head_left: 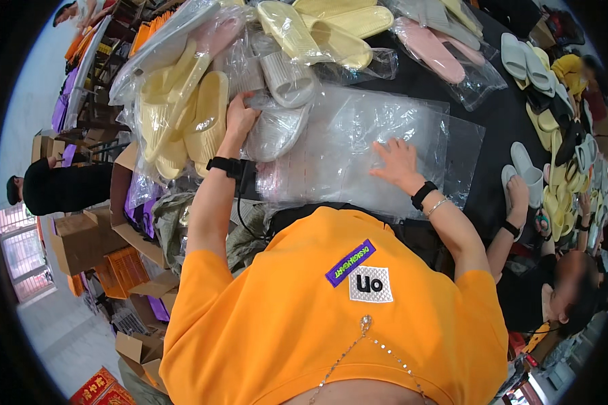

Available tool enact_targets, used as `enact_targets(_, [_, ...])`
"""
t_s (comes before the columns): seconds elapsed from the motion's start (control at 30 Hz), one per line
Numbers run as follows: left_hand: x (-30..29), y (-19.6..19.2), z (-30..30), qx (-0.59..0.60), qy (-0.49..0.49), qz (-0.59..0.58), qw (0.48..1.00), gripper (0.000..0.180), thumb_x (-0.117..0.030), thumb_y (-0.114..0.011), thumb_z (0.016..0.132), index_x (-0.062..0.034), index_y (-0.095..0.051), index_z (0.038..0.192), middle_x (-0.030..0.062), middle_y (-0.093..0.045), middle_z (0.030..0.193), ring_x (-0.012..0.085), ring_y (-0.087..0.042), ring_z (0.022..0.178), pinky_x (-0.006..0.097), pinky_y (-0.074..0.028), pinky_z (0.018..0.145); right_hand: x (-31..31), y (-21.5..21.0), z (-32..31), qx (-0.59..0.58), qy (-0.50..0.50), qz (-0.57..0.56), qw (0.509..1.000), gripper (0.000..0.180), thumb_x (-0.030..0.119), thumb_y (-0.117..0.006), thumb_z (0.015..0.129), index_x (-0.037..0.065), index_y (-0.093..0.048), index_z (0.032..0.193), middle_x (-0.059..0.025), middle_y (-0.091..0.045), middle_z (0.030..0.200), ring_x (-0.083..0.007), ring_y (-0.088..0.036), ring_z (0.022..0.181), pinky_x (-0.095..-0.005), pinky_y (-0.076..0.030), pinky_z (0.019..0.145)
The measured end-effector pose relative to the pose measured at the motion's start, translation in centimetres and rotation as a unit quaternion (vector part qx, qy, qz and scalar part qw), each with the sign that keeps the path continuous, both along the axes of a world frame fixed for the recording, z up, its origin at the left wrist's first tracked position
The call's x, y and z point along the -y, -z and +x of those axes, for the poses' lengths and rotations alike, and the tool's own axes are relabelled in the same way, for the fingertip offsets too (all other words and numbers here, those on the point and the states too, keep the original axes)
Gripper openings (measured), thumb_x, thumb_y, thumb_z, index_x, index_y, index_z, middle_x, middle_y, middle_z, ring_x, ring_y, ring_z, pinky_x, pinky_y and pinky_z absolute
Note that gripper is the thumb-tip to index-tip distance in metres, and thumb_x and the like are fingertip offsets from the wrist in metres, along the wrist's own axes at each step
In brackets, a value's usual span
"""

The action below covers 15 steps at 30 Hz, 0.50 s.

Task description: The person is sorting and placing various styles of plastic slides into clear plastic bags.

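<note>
Two hands, left hand (240, 116) fingertips hidden among bagged slippers (277, 128)

Our left hand (240, 116): arm stretched forward, fingers curled downward, black band at the wrist. Our right hand (396, 162): palm down, fingers spread flat, forearm angled inward, black band and thin bracelet at the wrist.

Pile of yellow slippers (182, 115) in bags at my left. More yellow slippers (331, 30) and pink slippers (436, 50), bagged, at table's far side. Loose white slippers (523, 57) on black table (503, 115) to right. Co-worker's hand (518, 192) rests on white slipper (527, 169). Cardboard boxes (81, 239) and orange crate (125, 270) on floor, left. Person in black (61, 185) beyond them.
</note>
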<state>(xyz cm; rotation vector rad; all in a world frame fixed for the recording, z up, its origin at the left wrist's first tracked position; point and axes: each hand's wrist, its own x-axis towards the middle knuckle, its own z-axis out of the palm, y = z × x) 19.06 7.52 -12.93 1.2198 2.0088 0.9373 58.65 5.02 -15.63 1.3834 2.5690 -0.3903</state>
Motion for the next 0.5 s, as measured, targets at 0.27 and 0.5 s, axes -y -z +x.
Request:
enact_targets(0.27, [-0.2, -1.9, -0.2, 0.11, -0.056, 0.013, 0.992, 0.045, 0.0, -0.064, 0.061, -0.0022, -0.057, 0.106, 0.0058, -0.055, 0.077, 0.0167, -0.054, 0.068, 0.027, -0.043, 0.061, -0.5, 2.1, -6.5, -0.091, -0.045, 0.048, 0.994, 0.078, 0.057, -0.061, 0.068, 0.015, -0.038, 0.13, -0.0137, -0.022, 0.141, -0.0331, -0.019, 0.13, -0.0681, -0.02, 0.091])
enact_targets(0.5, [-0.8, -2.4, -1.2, 0.098, -0.032, -0.004, 0.995, 0.049, -0.002, -0.065, 0.061, -0.002, -0.055, 0.109, 0.0031, -0.052, 0.077, 0.0137, -0.051, 0.069, 0.025, -0.041, 0.063, -3.2, -0.2, -9.1, -0.202, 0.023, -0.112, 0.973, 0.062, 0.048, -0.059, 0.073, 0.016, -0.046, 0.124, -0.0132, -0.039, 0.129, -0.0308, -0.034, 0.121, -0.0618, -0.029, 0.09])
